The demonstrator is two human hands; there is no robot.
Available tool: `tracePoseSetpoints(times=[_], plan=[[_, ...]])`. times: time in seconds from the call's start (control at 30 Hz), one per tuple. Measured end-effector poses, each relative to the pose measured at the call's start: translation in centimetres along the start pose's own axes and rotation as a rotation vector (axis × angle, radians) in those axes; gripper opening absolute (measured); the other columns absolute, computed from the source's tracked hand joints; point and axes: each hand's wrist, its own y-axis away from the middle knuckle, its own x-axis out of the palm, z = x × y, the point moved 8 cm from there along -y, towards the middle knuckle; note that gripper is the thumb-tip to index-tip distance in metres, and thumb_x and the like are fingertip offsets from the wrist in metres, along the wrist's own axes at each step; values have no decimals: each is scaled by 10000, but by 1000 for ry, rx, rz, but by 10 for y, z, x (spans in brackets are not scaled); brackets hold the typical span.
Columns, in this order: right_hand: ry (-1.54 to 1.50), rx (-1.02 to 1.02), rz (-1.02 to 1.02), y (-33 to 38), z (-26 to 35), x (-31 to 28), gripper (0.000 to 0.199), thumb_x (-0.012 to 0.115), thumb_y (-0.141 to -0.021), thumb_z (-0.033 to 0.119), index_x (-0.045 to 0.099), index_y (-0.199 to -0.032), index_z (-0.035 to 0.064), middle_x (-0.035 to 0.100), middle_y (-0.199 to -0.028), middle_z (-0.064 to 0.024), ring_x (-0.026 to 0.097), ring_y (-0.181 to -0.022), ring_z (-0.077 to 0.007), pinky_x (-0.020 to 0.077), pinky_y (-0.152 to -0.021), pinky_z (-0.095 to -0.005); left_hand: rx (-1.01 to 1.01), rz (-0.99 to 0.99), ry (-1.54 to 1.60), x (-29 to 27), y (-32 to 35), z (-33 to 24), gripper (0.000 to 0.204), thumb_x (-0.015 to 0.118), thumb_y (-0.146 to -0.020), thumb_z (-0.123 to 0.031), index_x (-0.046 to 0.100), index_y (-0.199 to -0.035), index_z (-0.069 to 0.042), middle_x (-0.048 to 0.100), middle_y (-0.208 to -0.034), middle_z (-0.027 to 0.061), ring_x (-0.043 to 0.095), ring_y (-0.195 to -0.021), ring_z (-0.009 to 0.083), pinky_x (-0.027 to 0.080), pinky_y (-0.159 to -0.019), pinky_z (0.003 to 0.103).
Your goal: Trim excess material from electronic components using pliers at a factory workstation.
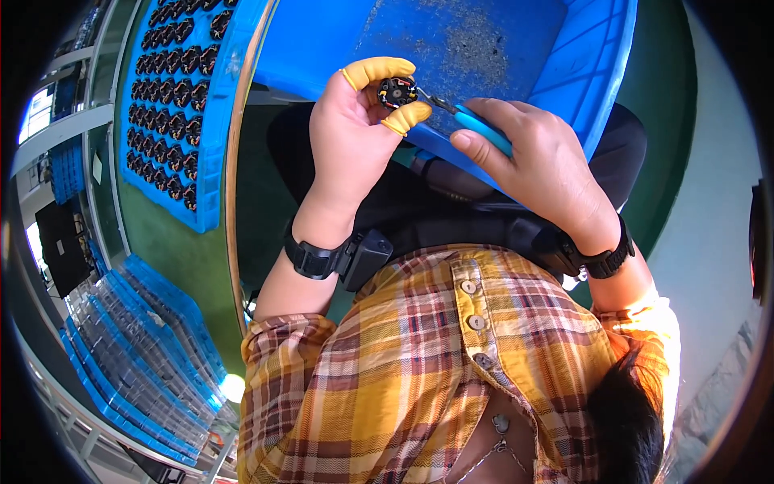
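Observation:
My left hand, with yellow finger cots on thumb and forefinger, is closed around a small round black part. Bits of red, yellow and copper show on that part, which looks like a small motor stator. In my right hand are cutting pliers with light-blue handles. Their metal jaws point left and reach the right side of the black part. Whether the jaws are closed on a wire is too small to tell. Both hands are held above the near edge of a blue bin.
Scattered small clippings lie on the blue bin's floor. To the left, a blue tray holds rows of similar black parts on a green table. Stacked clear and blue trays stand at the lower left.

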Motion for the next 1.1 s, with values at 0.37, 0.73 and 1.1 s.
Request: tracePoseSetpoints(times=[0.37,0.73,1.1], plan=[[57,-9,14,0,1,1,406,637,-899,440,678,-906,36,650,-723,-163,652,-694,-349,523,-601,-427,247,-67,-462,3,2,-20,327,821,-679,29,658,-956,-33,622,-967,67,641,-838,184,547,-760,276],[147,-30,36,-7,-5,6,409,629,-903,435,658,-807,39,628,-648,-172,640,-630,-351,508,-543,-422,427,-43,-807,14,3,-24,374,819,-651,30,657,-981,-42,619,-973,97,609,-881,248,534,-733,313],[-36,41,19,-6,-10,4,439,584,-929,468,694,-926,43,652,-703,-173,647,-680,-371,518,-598,-446,7,-35,-148,3,-4,6,475,754,-770,100,522,-1181,48,620,-1109,116,641,-1003,177,571,-870,285]])
